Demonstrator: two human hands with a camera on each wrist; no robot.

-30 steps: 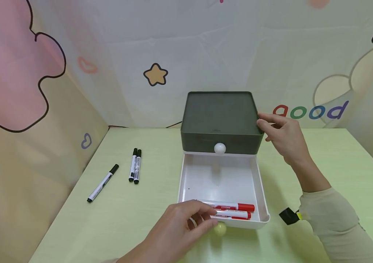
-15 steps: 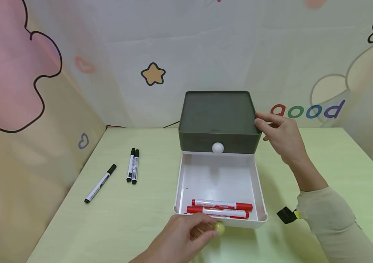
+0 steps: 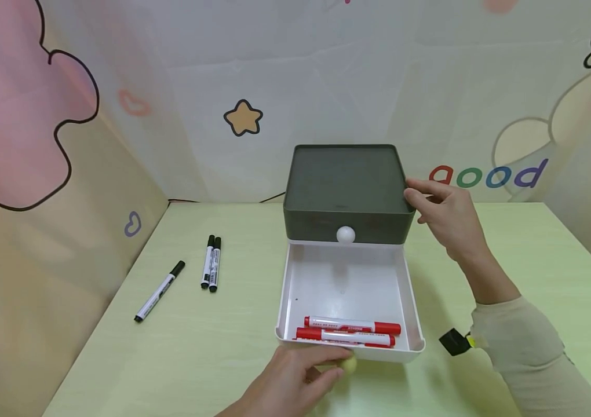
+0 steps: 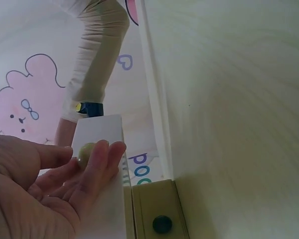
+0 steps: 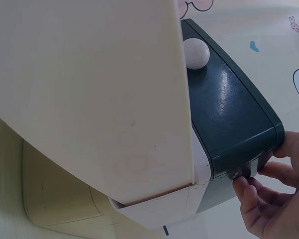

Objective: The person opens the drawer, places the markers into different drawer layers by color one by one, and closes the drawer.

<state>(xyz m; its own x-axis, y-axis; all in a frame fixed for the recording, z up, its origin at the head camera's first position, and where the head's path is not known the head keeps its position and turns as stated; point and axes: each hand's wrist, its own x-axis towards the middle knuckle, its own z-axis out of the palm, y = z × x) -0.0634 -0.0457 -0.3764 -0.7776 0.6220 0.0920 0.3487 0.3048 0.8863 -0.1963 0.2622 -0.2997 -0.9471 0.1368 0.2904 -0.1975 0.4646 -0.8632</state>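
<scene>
A box with a dark green upper part point(image 3: 347, 179) stands on the table, its lower white drawer point(image 3: 345, 284) pulled out toward me. Red markers point(image 3: 353, 325) lie in the drawer along its front wall. At that front my left hand point(image 3: 295, 376) pinches the yellow-green knob point(image 3: 350, 365) between thumb and fingers; the left wrist view shows the same knob point(image 4: 84, 154) in its grasp. My right hand point(image 3: 447, 214) rests its fingertips on the right side of the upper part, near the top edge. Above the drawer, the upper part's white knob point(image 3: 346, 234) is untouched.
Two black-capped markers point(image 3: 211, 263) lie side by side left of the box, and another black-capped marker point(image 3: 160, 291) lies slanted farther left. A printed curtain point(image 3: 327, 87) hangs behind the table. A black tab point(image 3: 454, 341) sticks out beside the right sleeve.
My left hand has drawn back from over the red markers to the knob at the drawer's front, leaving more of the markers showing. The right hand stays against the box.
</scene>
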